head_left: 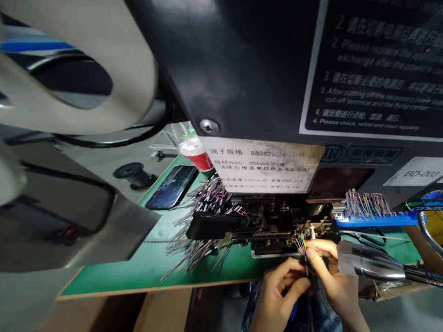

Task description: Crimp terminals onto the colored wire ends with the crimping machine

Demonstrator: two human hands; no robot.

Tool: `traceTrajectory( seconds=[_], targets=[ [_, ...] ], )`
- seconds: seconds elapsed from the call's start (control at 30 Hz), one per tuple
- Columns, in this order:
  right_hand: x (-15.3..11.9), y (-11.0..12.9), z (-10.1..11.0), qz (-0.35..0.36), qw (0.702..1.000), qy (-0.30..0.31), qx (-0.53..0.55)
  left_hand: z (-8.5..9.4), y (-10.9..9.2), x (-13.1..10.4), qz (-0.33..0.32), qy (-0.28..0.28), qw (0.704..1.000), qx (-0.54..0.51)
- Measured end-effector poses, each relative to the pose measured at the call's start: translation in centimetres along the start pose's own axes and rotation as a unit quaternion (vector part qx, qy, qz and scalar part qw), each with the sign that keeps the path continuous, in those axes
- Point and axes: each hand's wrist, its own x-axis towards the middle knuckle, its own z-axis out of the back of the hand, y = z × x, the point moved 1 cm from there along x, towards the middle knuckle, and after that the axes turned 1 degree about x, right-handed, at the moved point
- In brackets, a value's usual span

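Note:
My left hand (282,296) pinches a dark cable (308,300) between thumb and fingers, below the front edge of the machine. Just right of it, my right hand (331,279) grips the upper part of the same cable, where several thin coloured wires (301,242) fan out past the fingertips. Those wire ends are close to the metal working parts of the machine (280,232); whether they touch it is unclear. A lamp head (377,262) partly hides my right hand.
Bundles of wires (196,251) and a phone (172,187) lie on the green table (112,279). A red-and-white cup (196,152) stands behind. At right are a blue tray (380,220) with wires and black-handled scissors (371,236). A black spool (133,175) stands beyond the table.

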Motion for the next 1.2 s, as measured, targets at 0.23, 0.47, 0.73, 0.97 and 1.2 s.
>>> traceTrajectory(
  seconds=[0.23,0.47,0.73,0.97,1.2],
  targets=[
    [0.1,1.3,0.9,0.037,0.995,0.068,0.061,1.0,-0.9,-0.4,0.076,0.112,0.986,-0.101],
    [-0.4,1.3,0.1,-0.058,0.993,0.009,0.107,0.5,0.4,0.1,0.036,0.035,0.998,-0.044],
    [0.3,1.8,-0.1,-0.077,0.995,-0.011,0.062,-0.4,1.1,0.7,-0.042,-0.023,0.998,0.033],
    [0.5,2.1,-0.2,-0.087,0.994,-0.006,0.064,-0.4,1.0,0.4,-0.041,-0.025,0.998,0.038],
    [0.5,1.9,-0.4,-0.088,0.993,-0.006,0.078,-0.4,1.0,0.3,-0.041,-0.022,0.998,0.030]
  ],
)
